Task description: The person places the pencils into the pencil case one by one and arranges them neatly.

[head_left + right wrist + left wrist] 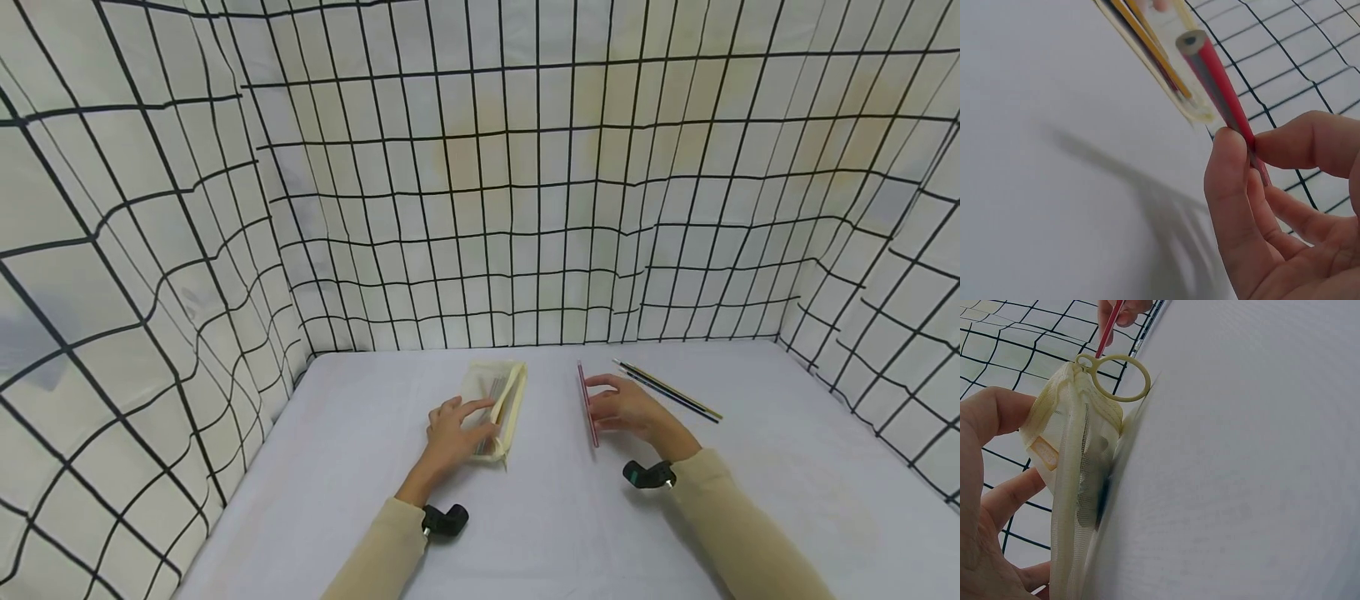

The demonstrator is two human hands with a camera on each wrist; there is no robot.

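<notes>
A pale yellow zippered pencil case (514,417) lies on the table with several pencils inside, its mouth parted. My left hand (450,433) holds the case at its left side, thumb and fingers on the edge of the opening. In the left wrist view, a round zipper pull (1148,381) hangs off the end of its mesh body (1063,506). To the right of the case, my right hand (628,410) pinches a red pencil (587,402) between thumb and fingers, raised off the table. The right wrist view shows the pencil's blunt, flat end (1192,41) toward the case.
A yellow pencil (678,392) and a dark pencil (675,397) lie side by side beyond my right hand. White walls with a black grid net (510,233) enclose the back and sides of the white table (555,533).
</notes>
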